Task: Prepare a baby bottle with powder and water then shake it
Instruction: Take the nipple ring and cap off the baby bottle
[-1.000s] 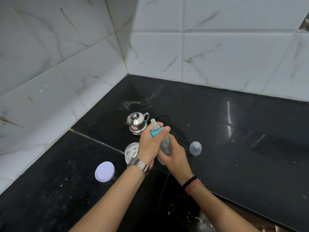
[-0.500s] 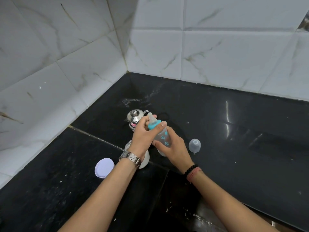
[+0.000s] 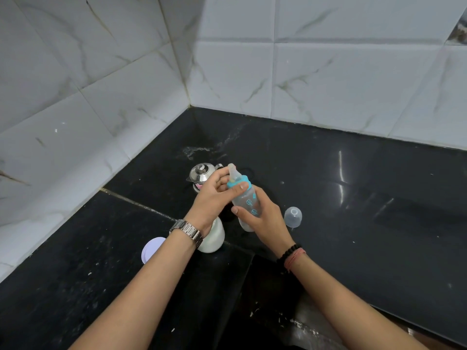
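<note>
The baby bottle is held above the black counter, out from the back left corner, with its long axis tilted: the base points down toward the front edge and the teat leans up and to the left, toward the corner. The right hand is wrapped round the lower body of the bottle, thumb in front. The left hand is set at the top, its thumb laid against the turquoise collar and its fingers curled behind the teat, as if the collar is being screwed tight. The bottle therefore lies between the two hands, and the left one is nearer the end that must be sealed. A little pale liquid can be made out in the base, though the level cannot be told. By this judgement, filling is done and shaking is what remains. A steel pot stands just behind the left hand, an open jar of white powder under the left wrist, its lid to the left, and the clear cap just right of the right hand.
</note>
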